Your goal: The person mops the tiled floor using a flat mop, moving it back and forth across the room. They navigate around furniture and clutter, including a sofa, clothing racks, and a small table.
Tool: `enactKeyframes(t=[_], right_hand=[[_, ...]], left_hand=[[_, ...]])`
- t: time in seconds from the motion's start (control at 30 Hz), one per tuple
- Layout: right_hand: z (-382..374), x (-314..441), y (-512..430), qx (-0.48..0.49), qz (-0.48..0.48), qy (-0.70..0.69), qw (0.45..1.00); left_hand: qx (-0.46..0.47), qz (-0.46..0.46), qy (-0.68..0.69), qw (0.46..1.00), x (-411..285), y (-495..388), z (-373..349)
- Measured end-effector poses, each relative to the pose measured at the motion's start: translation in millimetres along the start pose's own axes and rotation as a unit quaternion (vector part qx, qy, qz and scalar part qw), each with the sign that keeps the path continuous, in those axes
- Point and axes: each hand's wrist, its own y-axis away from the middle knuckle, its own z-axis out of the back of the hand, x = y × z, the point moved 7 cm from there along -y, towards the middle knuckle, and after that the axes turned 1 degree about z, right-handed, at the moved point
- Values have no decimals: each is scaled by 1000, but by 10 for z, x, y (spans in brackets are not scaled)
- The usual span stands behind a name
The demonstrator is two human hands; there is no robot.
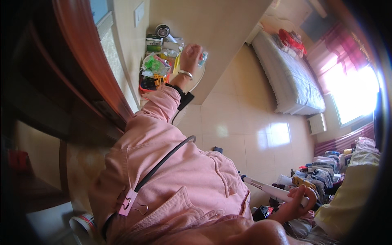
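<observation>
My left hand [191,56], with a silver bangle at the wrist, reaches up to a crowded corner against the wall. Its fingers are curled beside a small teal and clear thing [202,59]; whether they grip it cannot be told. Close by lie a green plastic item [154,65], a green and white box [153,43] and a white device with a round dark head [163,31]. Below them sits an orange-red basket [141,85] with black and yellow things in it. At the lower right my right hand [295,203] holds the white handle of a pole [269,189].
A dark red-brown door frame [92,61] runs along the left. A wall end [214,39] stands beside my left hand. Beyond the tiled floor [229,122] is a bed with a pale cover [284,70]. Heaped clothes [321,171] line the right side, below a bright window [352,92].
</observation>
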Motion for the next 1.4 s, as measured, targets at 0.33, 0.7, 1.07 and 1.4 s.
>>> enactKeyframes(t=[0.33, 0.7, 1.07, 1.4], right_hand=[[-231, 57, -23, 35, -4, -5, 999], [-196, 74, 38, 27, 6, 12, 1000], [-219, 79, 208, -19, -27, -27, 999], [-146, 74, 252, -9, -20, -12, 1000]], left_hand=[[-274, 22, 180, 944, -342, -1176, 1285], [-316, 6, 109, 942, -379, -1476, 1656], [-156, 105, 281, 941, 227, -1926, 2071], [-382, 7, -15, 924, -224, -1518, 2021]])
